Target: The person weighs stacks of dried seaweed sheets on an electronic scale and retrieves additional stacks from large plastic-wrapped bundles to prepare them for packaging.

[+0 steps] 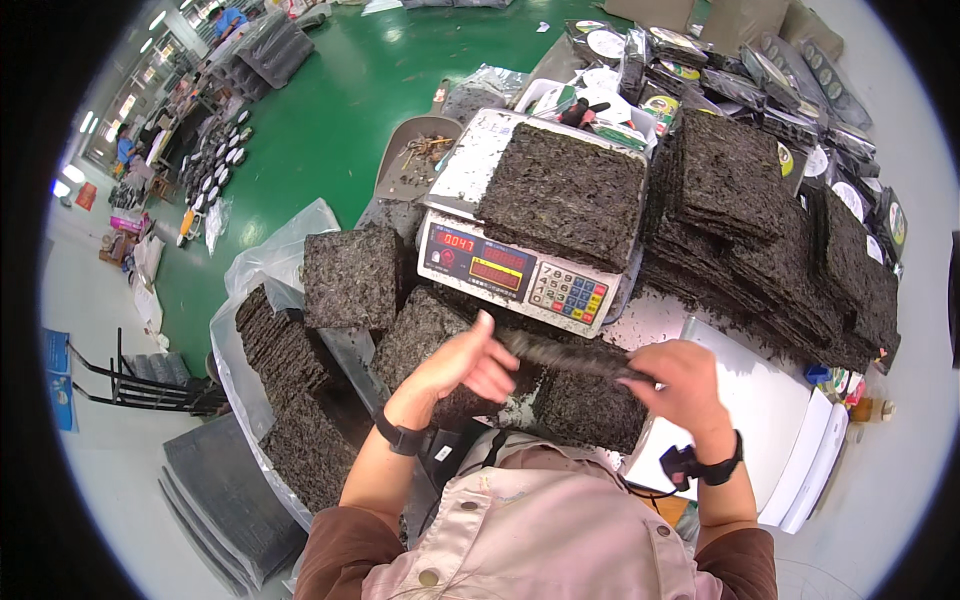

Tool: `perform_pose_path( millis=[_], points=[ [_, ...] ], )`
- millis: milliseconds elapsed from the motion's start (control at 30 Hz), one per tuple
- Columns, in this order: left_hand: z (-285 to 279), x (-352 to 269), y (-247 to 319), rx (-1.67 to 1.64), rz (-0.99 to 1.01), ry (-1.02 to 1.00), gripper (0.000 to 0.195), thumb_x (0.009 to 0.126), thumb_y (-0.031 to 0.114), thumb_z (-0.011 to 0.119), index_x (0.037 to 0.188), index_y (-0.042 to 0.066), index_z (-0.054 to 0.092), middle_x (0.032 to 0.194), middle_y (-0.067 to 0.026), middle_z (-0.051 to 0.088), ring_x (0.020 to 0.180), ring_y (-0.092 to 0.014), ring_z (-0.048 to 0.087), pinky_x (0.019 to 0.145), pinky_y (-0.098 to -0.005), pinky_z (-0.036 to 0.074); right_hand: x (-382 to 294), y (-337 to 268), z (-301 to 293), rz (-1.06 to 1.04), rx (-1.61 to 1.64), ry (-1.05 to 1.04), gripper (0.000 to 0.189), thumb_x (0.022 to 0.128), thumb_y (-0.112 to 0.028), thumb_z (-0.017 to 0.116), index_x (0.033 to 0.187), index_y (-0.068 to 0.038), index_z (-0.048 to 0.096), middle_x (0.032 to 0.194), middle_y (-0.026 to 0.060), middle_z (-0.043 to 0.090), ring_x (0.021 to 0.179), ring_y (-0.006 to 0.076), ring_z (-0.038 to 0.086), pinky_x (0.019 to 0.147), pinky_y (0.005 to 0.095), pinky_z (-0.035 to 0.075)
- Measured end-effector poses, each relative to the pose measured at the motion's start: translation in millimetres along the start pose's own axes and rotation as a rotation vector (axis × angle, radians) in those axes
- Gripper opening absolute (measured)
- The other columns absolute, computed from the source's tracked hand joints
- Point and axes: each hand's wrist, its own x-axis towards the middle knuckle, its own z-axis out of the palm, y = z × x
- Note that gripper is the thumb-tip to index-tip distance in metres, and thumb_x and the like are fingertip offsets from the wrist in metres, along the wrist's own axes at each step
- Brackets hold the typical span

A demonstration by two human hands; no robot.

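My right hand (679,379) pinches a thin stack of dried seaweed sheets (566,354), seen nearly edge-on and blurred. My left hand (474,361) is beside the stack's left end, with its fingers apart and nothing in it. Just beyond both hands stands a digital weighing scale (517,266) with lit red digits. A square pile of seaweed sheets (562,195) lies on its pan. Below the held sheets, close to my apron, sits another seaweed pile (592,409). One more pile (427,330) is partly hidden behind my left hand.
Tall seaweed stacks (731,176) rise right of the scale, with packaged seaweed (757,75) heaped behind. A clear plastic bag (240,375) around more seaweed (292,360) is at left. A dustpan (420,146) with debris lies past the scale. Two people (225,22) are far off.
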Motion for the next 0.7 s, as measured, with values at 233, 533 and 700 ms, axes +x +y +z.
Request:
perform_pose_path(
  millis=[233,533,700],
  points=[
    [-10.1,1.4,1.8,-0.288,0.54,0.013,0.033,0.085,0.012,0.061,0.115,0.002,0.052,0.106,-0.0047,0.06,0.095,-0.012,0.057,0.083,-0.0287,0.046,-26.6,-5.9,46.0,-0.319,0.088,-0.064,0.02,0.072,-0.025,0.069,0.083,-0.012,0.06,0.091,0.0029,0.06,0.082,0.0202,0.056,0.077,0.0321,0.043],
    [-21.9,2.9,-5.4,-0.293,0.516,-0.026,0.033,0.085,0.013,0.061,0.115,0.002,0.053,0.11,-0.0047,0.059,0.101,-0.012,0.054,0.088,-0.029,0.043,-48.6,42.4,95.1,0.156,0.167,0.349,0.024,0.07,0.009,0.066,0.09,-0.002,0.057,0.106,0.013,0.052,0.085,0.0248,0.061,0.073,0.0315,0.051],
    [-23.5,7.6,-4.3,-0.414,0.438,-0.032,0.031,0.088,0.017,0.059,0.115,0.001,0.053,0.11,-0.0043,0.059,0.1,-0.012,0.054,0.086,-0.0266,0.043,-54.1,49.0,105.6,0.079,0.158,0.334,0.026,0.07,0.01,0.064,0.09,-0.005,0.061,0.106,0.0135,0.053,0.088,0.0257,0.06,0.075,0.0312,0.051]
  ],
)
